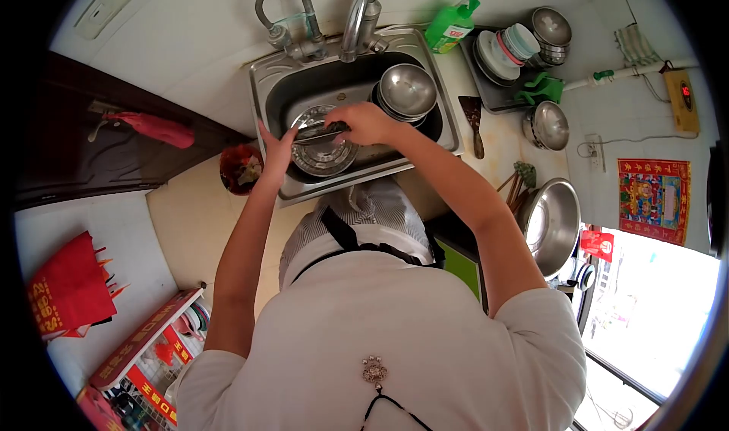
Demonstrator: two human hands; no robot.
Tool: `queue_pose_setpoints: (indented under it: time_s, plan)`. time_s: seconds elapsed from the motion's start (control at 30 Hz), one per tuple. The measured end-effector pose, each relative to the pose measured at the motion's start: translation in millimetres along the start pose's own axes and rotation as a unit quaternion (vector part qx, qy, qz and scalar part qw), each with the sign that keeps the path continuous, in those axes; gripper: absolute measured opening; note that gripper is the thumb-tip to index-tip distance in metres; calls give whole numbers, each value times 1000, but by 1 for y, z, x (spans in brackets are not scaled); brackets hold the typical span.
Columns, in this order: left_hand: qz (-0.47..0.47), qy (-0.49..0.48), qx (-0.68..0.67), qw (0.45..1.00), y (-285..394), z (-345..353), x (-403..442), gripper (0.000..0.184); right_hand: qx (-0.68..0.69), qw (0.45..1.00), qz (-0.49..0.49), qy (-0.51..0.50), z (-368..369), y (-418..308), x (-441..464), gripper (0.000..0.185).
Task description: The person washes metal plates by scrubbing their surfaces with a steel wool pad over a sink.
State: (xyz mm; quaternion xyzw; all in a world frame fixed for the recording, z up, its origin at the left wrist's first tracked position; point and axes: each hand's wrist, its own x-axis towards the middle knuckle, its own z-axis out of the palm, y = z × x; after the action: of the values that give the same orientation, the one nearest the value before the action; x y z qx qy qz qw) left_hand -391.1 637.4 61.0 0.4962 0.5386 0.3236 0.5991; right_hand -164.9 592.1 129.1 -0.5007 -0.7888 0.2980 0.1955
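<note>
Over the left part of the steel sink (449, 112), my left hand (279, 148) grips the left side of a shiny metal dish (307, 133), which is tilted so that it looks narrow. My right hand (364, 123) is closed around a small dark scrubber (337, 127) at the dish's right side; its fingertips are partly hidden. Below both hands a round patterned metal plate (325, 157) lies in the sink. Stacked metal bowls (408, 91) stand in the sink to the right of my right hand.
Behind the sink rises a faucet (355, 28). A green soap bottle (452, 27), stacked dishes (497, 57), a spatula (474, 123) and metal bowls (550, 126) are on the counter. A large steel basin (553, 226) stands at the right, a red-lined bin (241, 168) at the sink's left.
</note>
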Motion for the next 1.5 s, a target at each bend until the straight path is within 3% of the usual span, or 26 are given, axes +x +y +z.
queue_pose_setpoints:
  time_s: [0.03,0.13,0.17,0.27,0.3,0.33,0.4,0.43,0.53,0.57,0.67,0.7,0.8,0.9,1.0,1.1,1.23,1.33,1.37,1.47,1.5]
  plan:
    - [187,82,118,972,-7,5,4,62,-5,999,11,-31,-9,-1,2,34]
    - [135,-125,408,894,11,-8,-6,50,-25,999,8,-34,-18,8,7,33]
    - [236,-165,414,864,21,-4,-13,42,-14,999,5,-35,-19,10,8,34]
    - [114,-284,350,885,36,5,-7,39,14,1000,-19,-14,-19,14,14,33]
    - [246,-213,341,882,31,10,-5,32,19,999,-34,8,-19,12,15,32]
    - [226,-219,342,885,30,9,1,30,24,998,-48,29,-22,11,15,32]
    - [183,-235,341,892,28,10,7,27,87,984,-11,155,-29,1,11,30]
    - [229,-218,298,901,15,12,11,24,117,969,5,218,-33,-5,9,30]
    - [168,-156,277,933,-4,13,20,23,41,895,86,436,-17,6,1,34]
    - [145,-148,224,952,-12,14,22,18,56,886,147,436,-8,10,-1,35]
    - [43,-110,-8,993,-16,28,13,16,-13,898,107,427,35,15,17,34]
    - [2,-118,-79,990,-5,31,7,8,82,912,103,388,50,9,24,37]
    - [-55,-117,-193,973,-9,23,12,20,-27,953,-25,300,76,-18,27,33]
    - [-73,-173,-198,962,-10,11,7,21,8,959,-49,278,75,-16,25,31]
    - [-64,-211,-194,956,-5,9,-1,24,75,932,40,352,62,15,47,30]
    - [-65,-186,-236,952,4,15,-8,24,79,935,55,341,55,40,60,30]
    - [-62,-132,-294,945,10,14,-5,24,-47,962,-134,233,61,-11,39,34]
    - [-63,-140,-285,946,3,9,-4,26,-3,968,-130,214,54,-14,35,33]
    - [-61,-158,-274,947,-3,8,-2,26,-11,961,-102,258,55,1,45,31]
    - [-71,-185,-267,943,1,7,-7,24,186,921,133,314,41,42,65,31]
    - [-69,-189,-266,943,3,7,-6,24,194,924,108,312,43,39,64,32]
